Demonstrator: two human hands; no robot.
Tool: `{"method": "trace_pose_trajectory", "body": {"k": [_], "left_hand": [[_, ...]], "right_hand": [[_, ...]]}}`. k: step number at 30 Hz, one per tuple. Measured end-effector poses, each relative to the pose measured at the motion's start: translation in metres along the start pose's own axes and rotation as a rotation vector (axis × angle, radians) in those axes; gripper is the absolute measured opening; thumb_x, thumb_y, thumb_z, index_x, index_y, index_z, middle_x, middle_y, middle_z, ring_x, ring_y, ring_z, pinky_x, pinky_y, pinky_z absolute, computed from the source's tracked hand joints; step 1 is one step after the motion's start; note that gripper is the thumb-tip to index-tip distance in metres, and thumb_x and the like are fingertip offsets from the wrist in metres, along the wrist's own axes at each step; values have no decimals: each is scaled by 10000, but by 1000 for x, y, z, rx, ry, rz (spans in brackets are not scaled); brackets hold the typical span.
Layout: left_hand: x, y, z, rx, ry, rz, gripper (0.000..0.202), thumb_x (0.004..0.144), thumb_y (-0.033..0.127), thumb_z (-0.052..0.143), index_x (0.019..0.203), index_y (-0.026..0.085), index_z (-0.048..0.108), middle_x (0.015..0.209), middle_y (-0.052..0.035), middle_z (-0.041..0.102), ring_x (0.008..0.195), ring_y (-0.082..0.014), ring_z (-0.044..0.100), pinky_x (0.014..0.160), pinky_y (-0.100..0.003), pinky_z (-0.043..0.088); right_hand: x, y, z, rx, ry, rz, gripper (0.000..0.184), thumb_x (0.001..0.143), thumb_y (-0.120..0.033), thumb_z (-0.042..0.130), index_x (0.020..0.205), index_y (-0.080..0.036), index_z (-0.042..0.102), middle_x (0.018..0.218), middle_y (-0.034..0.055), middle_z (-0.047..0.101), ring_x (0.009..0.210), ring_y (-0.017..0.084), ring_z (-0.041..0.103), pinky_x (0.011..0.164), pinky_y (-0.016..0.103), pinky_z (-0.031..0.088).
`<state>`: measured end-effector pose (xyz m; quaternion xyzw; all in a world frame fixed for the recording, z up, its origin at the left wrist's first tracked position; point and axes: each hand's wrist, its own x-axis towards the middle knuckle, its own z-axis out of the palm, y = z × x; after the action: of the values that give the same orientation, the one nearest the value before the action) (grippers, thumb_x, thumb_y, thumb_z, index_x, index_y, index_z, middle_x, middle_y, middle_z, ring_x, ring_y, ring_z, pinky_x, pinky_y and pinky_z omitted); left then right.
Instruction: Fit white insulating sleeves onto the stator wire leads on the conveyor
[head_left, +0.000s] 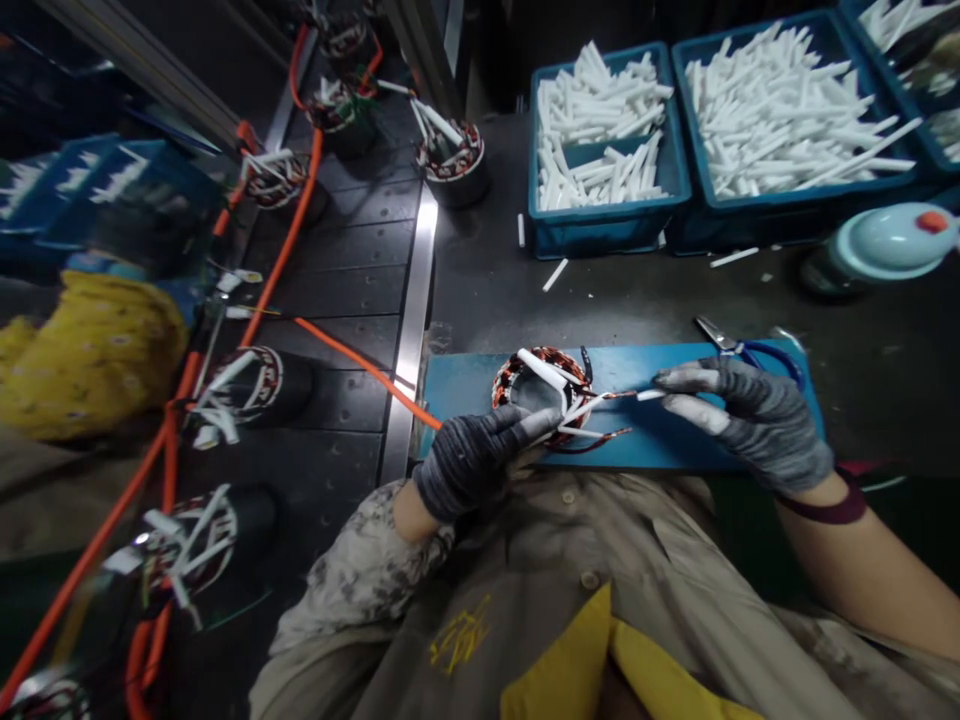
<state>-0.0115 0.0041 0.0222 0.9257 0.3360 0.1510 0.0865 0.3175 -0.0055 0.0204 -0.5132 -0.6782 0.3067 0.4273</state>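
A round motor stator point(541, 388) with copper windings and white sleeves lies on a blue mat point(637, 400) in front of me. My left hand point(480, 455), in a dark grey glove, grips the stator's near rim. My right hand point(754, 415), also gloved, pinches a thin white sleeve point(622, 397) on a copper lead wire that runs from the stator. A second bare copper lead curves out just below it.
Blue pliers point(739, 347) lie on the mat behind my right hand. Blue bins point(607, 215) of white sleeves stand at the back, with a teal lidded container point(885, 245) to the right. Several stators point(240, 390) ride a dark conveyor on the left beside orange cables point(360, 365).
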Motion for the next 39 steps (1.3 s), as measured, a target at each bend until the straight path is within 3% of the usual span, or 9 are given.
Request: {"method": "trace_pose_trajectory", "body": {"k": [8,13,17,23,27,29,31,35,39], "left_hand": [[2,2,-1,78,50,-24,346,1058,389,500,1311,282,710,1012,-48,791,721,-148,729,554,-226,519],[3,4,0,93,9,-35,378,1035,349,519,1379,298,667,1092,-50,785,767,-160,735,575,-236,524],[18,8,0,164,-28,-72,392,1042,379,514,1396,289,657,1136,-65,782,752,-178,730,547,-248,487],[35,10,5,203,2,-44,378,994,367,592,1331,231,696,1114,-109,783,824,-225,738,562,-278,481],[30,19,0,228,26,-108,350,1019,371,562,1313,243,702,1067,-75,801,711,-208,724,513,-299,442],[26,26,-7,272,18,-155,384,1011,407,580,1327,218,688,1175,-94,785,734,-230,730,549,-331,477],[23,33,-15,336,37,-180,471,976,472,625,1343,180,670,1291,-135,741,902,-301,741,704,-409,549],[24,40,-15,326,128,-121,549,911,513,700,1329,159,659,1358,-154,700,1204,-387,652,1036,-573,489],[27,35,4,175,56,-34,441,907,375,737,1296,175,677,1188,-128,750,1107,-309,692,974,-481,550]], "right_hand": [[-3,9,3,91,-24,23,184,866,-268,794,1039,-328,812,981,-5,821,888,215,778,842,341,625],[9,4,7,-7,-175,-126,184,937,-296,707,1079,-334,817,1031,36,809,898,220,763,820,343,604],[30,-1,24,-140,-366,-65,273,985,-427,601,1137,-313,798,944,41,809,842,232,747,765,341,565],[55,-14,38,-104,-535,133,474,1033,-529,447,782,-252,738,523,2,627,497,174,586,586,309,475],[74,-4,25,-80,-475,140,523,1032,-593,406,877,-244,763,663,25,711,595,187,648,641,318,531],[95,8,26,-166,-299,145,549,1052,-573,356,1042,-214,770,853,65,774,777,232,716,784,374,572],[120,21,38,-383,-157,70,434,1020,-475,503,1226,-170,732,1159,117,770,1080,309,705,1013,481,527],[165,42,81,-647,-386,-165,405,1010,-226,511,1386,-179,655,1416,125,665,1288,305,599,1126,480,457],[182,52,104,-742,-463,-205,290,1005,-208,524,1175,-150,751,1305,162,716,1270,346,594,1074,535,468]]}}
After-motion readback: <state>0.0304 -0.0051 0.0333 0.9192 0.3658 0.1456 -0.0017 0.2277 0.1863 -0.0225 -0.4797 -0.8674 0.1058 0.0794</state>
